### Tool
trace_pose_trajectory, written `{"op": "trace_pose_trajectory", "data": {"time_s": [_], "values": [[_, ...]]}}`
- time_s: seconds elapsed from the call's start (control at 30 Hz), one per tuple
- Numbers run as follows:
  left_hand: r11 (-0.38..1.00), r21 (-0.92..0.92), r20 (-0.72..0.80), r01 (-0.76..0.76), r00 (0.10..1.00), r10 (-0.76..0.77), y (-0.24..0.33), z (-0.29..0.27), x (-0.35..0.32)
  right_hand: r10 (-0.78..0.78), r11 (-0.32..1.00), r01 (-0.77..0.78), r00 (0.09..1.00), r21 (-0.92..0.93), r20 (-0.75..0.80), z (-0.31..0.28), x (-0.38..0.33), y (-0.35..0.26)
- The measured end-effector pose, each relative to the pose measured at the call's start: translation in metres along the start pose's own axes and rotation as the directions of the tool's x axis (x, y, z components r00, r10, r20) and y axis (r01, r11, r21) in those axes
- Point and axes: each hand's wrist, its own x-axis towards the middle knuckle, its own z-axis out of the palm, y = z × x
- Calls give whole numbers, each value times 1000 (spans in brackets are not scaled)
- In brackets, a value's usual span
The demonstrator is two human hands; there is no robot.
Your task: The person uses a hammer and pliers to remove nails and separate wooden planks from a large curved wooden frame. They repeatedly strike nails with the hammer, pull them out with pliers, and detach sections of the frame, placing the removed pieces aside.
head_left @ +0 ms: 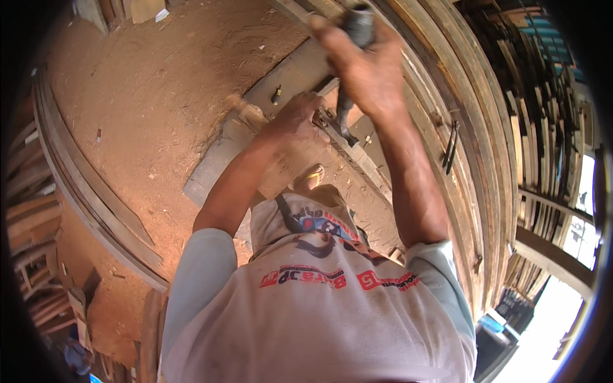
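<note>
My right hand (370, 70) is wrapped round the dark grip of a claw hammer (345, 112), its shaft running down and its metal head low. This hand is smeared by motion. The hammer head lies over or against a narrow wooden strip (367, 167), right beside my left hand (299, 118). My left hand is closed at the upper end of that strip; what its fingers hold is hidden. A blurred wooden piece (250, 116) sticks out left of it. Beneath lies a broad grey board (220, 150), with a small dark and yellow object (276, 96) on it.
Long stacked planks (469, 96) run along my right, with a dark pincer-like tool (451, 148) lying on them. More long boards (96, 185) lie at the left on the brown dirt floor (166, 83). Upright timber (543, 121) stands far right. My sandalled foot (313, 177) is below the work.
</note>
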Motion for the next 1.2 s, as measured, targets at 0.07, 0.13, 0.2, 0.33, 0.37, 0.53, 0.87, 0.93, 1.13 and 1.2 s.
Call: {"op": "trace_pose_trajectory", "data": {"time_s": [0.07, 0.13, 0.2, 0.33, 0.37, 0.53, 0.87, 0.93, 1.13, 1.2], "values": [[989, -42, 70, 142, 988, -139, 16, -8, 12, -140, 981, 132, 989, -140, -49, 6, -2, 5], [955, -116, 411, 273, 889, -204, 43, -40, 44, -240, 912, 283, 956, 297, -171, -61, -37, 58], [988, -127, 272, 83, 961, -46, 36, -23, 28, -52, 763, 163, 980, 625, -192, -97, -52, 68], [963, -169, 366, 211, 920, -138, 42, -6, 22, -33, 813, 131, 983, 567, -180, -102, -47, 66], [970, -118, 373, 211, 915, -154, 52, -13, 28, -14, 836, 112, 983, 538, -182, -98, -38, 63], [997, -79, 263, 17, 965, 4, 30, -37, 28, 2, 891, 119, 964, 439, -267, -77, -57, 50], [999, -42, 352, -7, 936, 22, 49, -44, 50, -24, 906, 190, 915, 377, -403, -97, -64, 53], [964, -219, 514, 150, 858, -17, 55, -38, 59, 8, 938, 132, 916, 321, -402, -96, -59, 44], [899, -348, 456, 265, 886, -85, 53, -31, 42, -242, 970, 225, 931, -93, -274, -27, -30, 18], [944, -294, 422, 150, 907, -13, 45, -36, 46, -184, 982, 190, 925, -16, -332, -38, -45, 21]]}}
